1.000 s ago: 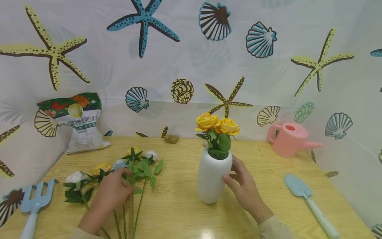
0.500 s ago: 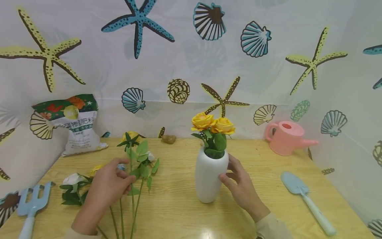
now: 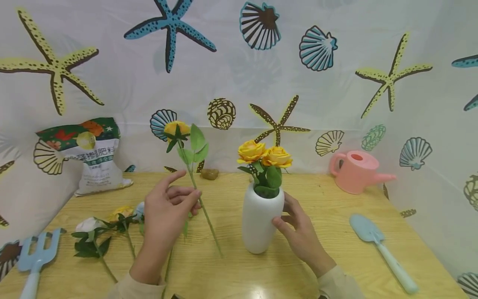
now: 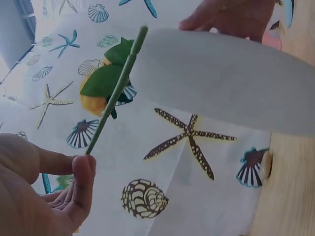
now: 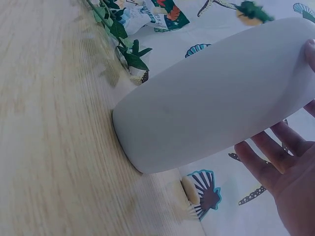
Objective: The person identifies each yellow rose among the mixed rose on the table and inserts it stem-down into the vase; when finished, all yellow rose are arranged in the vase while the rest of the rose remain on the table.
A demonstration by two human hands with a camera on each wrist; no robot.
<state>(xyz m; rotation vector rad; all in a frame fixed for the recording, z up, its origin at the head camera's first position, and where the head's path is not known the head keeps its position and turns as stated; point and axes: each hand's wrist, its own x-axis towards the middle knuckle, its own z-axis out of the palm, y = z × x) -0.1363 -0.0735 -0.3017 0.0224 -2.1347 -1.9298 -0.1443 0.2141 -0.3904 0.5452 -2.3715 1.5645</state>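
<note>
While two yellow roses (image 3: 264,155) stand in the white vase (image 3: 262,224), many other things sit around it on the wooden surface (image 3: 224,274). A white rose (image 3: 89,225), another yellow rose (image 3: 121,213) and a blue flower (image 3: 139,211) lie on the left, and the left hand (image 3: 166,211) and its sleeve (image 3: 136,288) hide part of that bunch. Past them, a light blue garden fork (image 3: 39,252) lies near the left edge. A fertilizer bag (image 3: 98,164) stands at the back left by the starfish cloth (image 3: 209,79), and a small brown stone (image 3: 209,174) sits at the back. On the right are a pink watering can (image 3: 354,176) and a light blue trowel (image 3: 389,259). The left hand pinches the thin stem of a yellow rose with leaves (image 3: 188,157). That rose is up off the surface, left of the vase and apart from it. It tilts, with its bright bloom up and left and its long bare stem end down and right. The right hand (image 3: 303,238) holds the vase's side, with its fingers and thumb touching the smooth, upright, round-bellied wall.
</note>
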